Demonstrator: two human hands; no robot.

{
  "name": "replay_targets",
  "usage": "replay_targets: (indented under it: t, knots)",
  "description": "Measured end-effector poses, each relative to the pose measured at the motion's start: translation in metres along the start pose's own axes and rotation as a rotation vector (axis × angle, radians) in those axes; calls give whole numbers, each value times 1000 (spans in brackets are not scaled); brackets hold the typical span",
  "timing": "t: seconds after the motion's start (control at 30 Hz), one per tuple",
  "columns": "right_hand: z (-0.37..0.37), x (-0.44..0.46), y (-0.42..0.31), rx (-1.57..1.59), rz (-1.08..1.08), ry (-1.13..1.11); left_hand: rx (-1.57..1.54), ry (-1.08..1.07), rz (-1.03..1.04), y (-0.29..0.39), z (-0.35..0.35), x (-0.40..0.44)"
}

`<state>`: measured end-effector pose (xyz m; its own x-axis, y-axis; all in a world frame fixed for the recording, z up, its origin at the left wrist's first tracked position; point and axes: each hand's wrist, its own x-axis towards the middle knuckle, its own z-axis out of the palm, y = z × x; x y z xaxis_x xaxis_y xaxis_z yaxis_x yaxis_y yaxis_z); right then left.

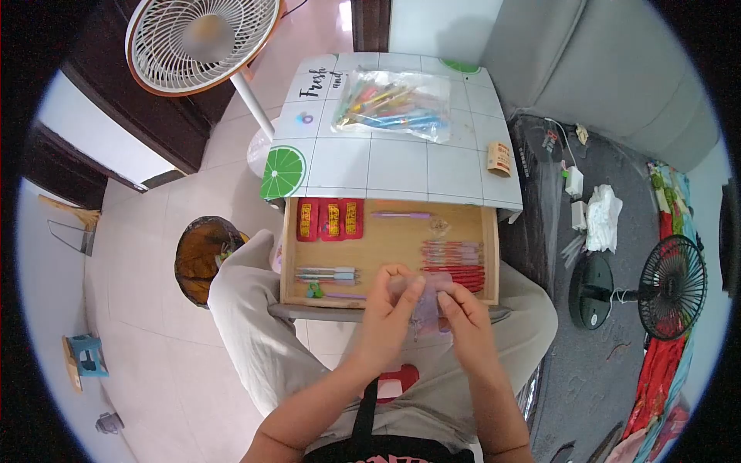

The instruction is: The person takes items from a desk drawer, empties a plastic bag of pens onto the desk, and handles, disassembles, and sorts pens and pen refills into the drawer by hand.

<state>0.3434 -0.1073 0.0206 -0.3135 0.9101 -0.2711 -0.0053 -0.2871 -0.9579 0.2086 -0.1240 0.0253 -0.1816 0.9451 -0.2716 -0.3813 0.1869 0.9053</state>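
Observation:
My left hand (392, 307) and my right hand (468, 318) hold a small translucent lilac plastic pouch (425, 310) between them, fingers pinched on its upper edges. It hangs over the front edge of an open wooden drawer (351, 255). What the pouch contains, if anything, I cannot make out. Beyond my right hand lie several red pens (455, 276) and a row of pale pink pens (450, 251). To the left of my left hand are several white and blue pens (327, 275), a green trinket (314, 290) and a purple pen (345, 295).
Red packets (330, 219) and another purple pen (401, 214) lie at the drawer's back. On the tabletop (397, 170) are a clear bag of pens (395, 104) and a brown paper piece (499, 159). A white fan (207, 42), waste bin (207, 258) and black fan (670, 287) stand around.

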Motion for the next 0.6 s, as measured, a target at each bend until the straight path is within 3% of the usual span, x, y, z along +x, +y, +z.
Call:
replay_targets:
  t: [0.07,0.2,0.27,0.4,0.5,0.6]
  knots:
    - [0,3,14,35,40,58,-69,88,40,-5,7,3]
    - [5,9,3,97,157,34,-26,86,1,-11,3,12]
    - [1,18,5,109,244,-21,42,87,79,-26,-1,22]
    - [-4,39,-1,69,229,-104,48,131,121,-52,1,41]
    - [-23,69,24,92,274,-32,27,165,154,-60,11,60]
    - [-56,111,34,-63,186,250,-124,210,45,-64,16,66]
